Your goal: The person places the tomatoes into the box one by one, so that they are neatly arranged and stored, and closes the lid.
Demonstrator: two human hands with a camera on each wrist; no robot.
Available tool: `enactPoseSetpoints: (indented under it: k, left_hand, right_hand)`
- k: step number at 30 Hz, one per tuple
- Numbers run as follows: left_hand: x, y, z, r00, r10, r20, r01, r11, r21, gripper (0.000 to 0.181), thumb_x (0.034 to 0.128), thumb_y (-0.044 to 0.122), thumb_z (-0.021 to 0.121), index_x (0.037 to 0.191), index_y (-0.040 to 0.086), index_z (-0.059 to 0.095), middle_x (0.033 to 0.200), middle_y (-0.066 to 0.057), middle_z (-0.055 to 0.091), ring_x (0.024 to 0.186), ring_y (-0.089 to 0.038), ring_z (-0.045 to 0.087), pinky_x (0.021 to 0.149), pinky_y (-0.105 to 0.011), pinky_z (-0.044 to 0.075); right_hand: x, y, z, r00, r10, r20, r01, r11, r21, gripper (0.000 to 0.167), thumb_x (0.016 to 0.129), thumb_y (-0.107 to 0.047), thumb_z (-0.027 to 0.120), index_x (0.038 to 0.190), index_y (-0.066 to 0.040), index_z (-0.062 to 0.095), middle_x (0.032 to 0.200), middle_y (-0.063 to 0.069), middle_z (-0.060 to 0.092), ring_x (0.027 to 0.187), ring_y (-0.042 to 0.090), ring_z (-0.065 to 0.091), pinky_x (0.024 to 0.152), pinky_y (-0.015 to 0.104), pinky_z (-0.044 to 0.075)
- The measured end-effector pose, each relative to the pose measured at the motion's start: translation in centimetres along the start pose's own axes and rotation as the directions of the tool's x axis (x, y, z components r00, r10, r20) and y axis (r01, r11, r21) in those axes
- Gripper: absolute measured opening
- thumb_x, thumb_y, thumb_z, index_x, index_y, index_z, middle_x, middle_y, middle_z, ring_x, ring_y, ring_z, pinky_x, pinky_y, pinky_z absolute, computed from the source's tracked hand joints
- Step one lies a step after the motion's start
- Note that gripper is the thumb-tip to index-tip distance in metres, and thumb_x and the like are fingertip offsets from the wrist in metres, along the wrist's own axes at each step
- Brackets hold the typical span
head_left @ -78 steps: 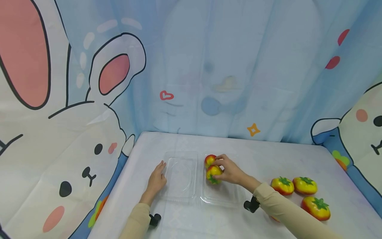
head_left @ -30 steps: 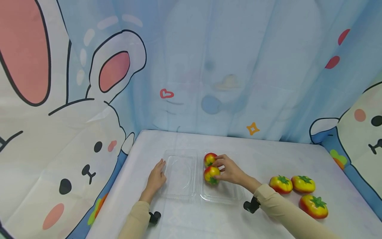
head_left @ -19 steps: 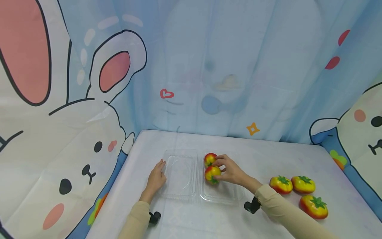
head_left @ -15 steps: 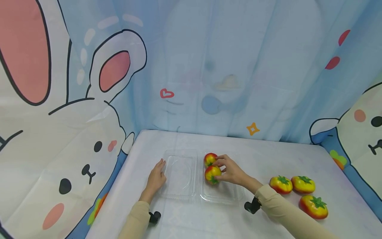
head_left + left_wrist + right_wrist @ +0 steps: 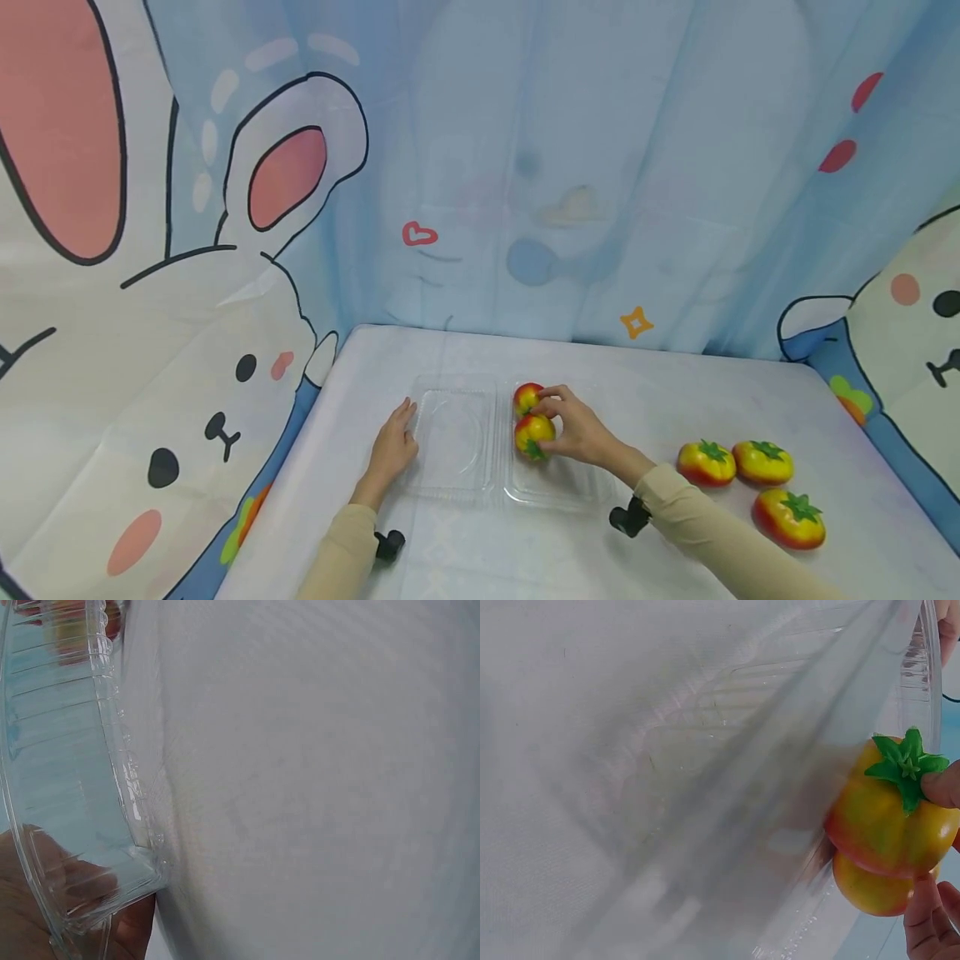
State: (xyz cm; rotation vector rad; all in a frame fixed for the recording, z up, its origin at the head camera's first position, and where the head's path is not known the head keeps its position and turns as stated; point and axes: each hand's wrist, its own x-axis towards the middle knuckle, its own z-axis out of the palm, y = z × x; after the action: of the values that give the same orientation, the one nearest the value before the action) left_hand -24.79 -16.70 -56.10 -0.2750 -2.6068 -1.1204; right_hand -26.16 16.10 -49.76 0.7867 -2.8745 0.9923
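Observation:
A clear plastic container lies unfolded on the table, with a left half (image 5: 453, 442) and a right half (image 5: 555, 492). In the right half, a red-yellow persimmon (image 5: 535, 433) with green leaves sits just in front of another persimmon (image 5: 527, 397). My right hand (image 5: 581, 427) holds the front persimmon between thumb and fingers; the right wrist view shows the thumb at the leaves of this persimmon (image 5: 889, 817). My left hand (image 5: 393, 450) is at the left edge of the container. In the left wrist view, this hand (image 5: 67, 892) shows partly through the clear plastic (image 5: 67, 772).
Three more persimmons lie on the right of the table: two side by side, one left (image 5: 706, 463) and one right (image 5: 762, 462), and one nearer the front (image 5: 789, 518). A blue curtain (image 5: 480, 167) with cartoon prints hangs behind the white table (image 5: 465, 558).
Over the last seconds the front persimmon has shifted slightly left and tilted a little in my right hand. My left hand has stayed at the container's edge.

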Motion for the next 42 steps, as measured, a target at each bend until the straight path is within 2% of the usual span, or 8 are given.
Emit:
enactPoseSetpoints:
  k: [3,10,15,22,27,32,42]
  left_hand:
    - [-0.1,-0.2,-0.2,1.0,-0.009,-0.006,0.009,1.0,-0.001,0.052,0.0797,-0.016,0.045,0.131,-0.015,0.053,0.142,-0.031,0.047,0.129,-0.048,0.046,0.106,-0.056,0.039]
    - [0.2,-0.2,0.0,1.0,0.003,-0.004,-0.003,1.0,-0.006,0.052,0.0794,-0.015,0.046,0.131,-0.015,0.052,0.142,-0.031,0.046,0.13,-0.048,0.045,0.107,-0.056,0.039]
    - [0.4,-0.4,0.1,1.0,0.008,-0.01,-0.008,1.0,-0.005,0.052,0.0795,-0.015,0.045,0.132,-0.014,0.052,0.142,-0.03,0.046,0.13,-0.048,0.045,0.107,-0.056,0.039]
    - [0.3,-0.4,0.2,1.0,0.014,-0.009,-0.015,1.0,-0.012,0.053,0.0791,-0.015,0.044,0.131,-0.014,0.053,0.142,-0.031,0.047,0.129,-0.048,0.046,0.106,-0.056,0.04]
    - [0.3,-0.2,0.3,1.0,0.013,-0.012,-0.014,1.0,-0.014,0.053,0.0793,-0.016,0.044,0.131,-0.014,0.053,0.142,-0.03,0.047,0.129,-0.047,0.046,0.106,-0.056,0.04]
    - [0.3,-0.2,0.4,1.0,0.013,-0.013,-0.013,1.0,-0.019,0.053,0.0798,-0.015,0.044,0.132,-0.014,0.052,0.142,-0.03,0.047,0.13,-0.047,0.046,0.106,-0.055,0.04]
    - [0.2,-0.1,0.5,1.0,0.023,-0.016,-0.023,1.0,-0.013,0.052,0.079,-0.015,0.044,0.131,-0.015,0.053,0.141,-0.031,0.048,0.128,-0.047,0.047,0.104,-0.056,0.042]
  right_hand:
    - [0.3,-0.1,0.3,1.0,-0.017,0.003,0.017,1.0,0.002,0.039,0.074,-0.01,0.085,0.109,-0.011,0.07,0.133,0.015,0.048,0.111,0.032,0.058,0.097,0.05,0.051]
    - [0.0,0.2,-0.6,1.0,-0.025,-0.016,0.027,0.995,0.096,0.044,0.073,-0.014,0.087,0.112,-0.005,0.069,0.132,0.017,0.049,0.103,0.031,0.059,0.077,0.041,0.059]
    - [-0.1,0.8,-1.0,0.999,-0.035,-0.024,0.037,0.993,0.108,0.044,0.072,-0.012,0.087,0.111,-0.004,0.068,0.128,0.018,0.05,0.102,0.032,0.06,0.076,0.037,0.06]
    - [-0.6,1.1,-1.0,1.0,-0.023,0.0,0.023,0.992,0.123,0.042,0.073,-0.008,0.086,0.11,-0.004,0.067,0.123,0.019,0.052,0.102,0.034,0.061,0.08,0.04,0.06]
    - [-0.8,1.1,-0.9,1.0,-0.003,0.014,0.001,0.995,0.095,0.044,0.073,-0.003,0.084,0.113,-0.003,0.066,0.116,0.016,0.058,0.101,0.033,0.063,0.078,0.039,0.06]
    - [-0.9,1.1,-0.9,1.0,0.021,0.013,-0.022,0.999,0.049,0.044,0.075,-0.007,0.083,0.115,-0.004,0.065,0.114,0.012,0.063,0.1,0.03,0.063,0.082,0.042,0.059]
    - [-0.9,1.1,-0.6,1.0,-0.009,-0.01,0.008,0.999,-0.046,0.042,0.074,-0.015,0.086,0.109,-0.007,0.066,0.105,0.003,0.063,0.097,0.029,0.062,0.084,0.043,0.056]
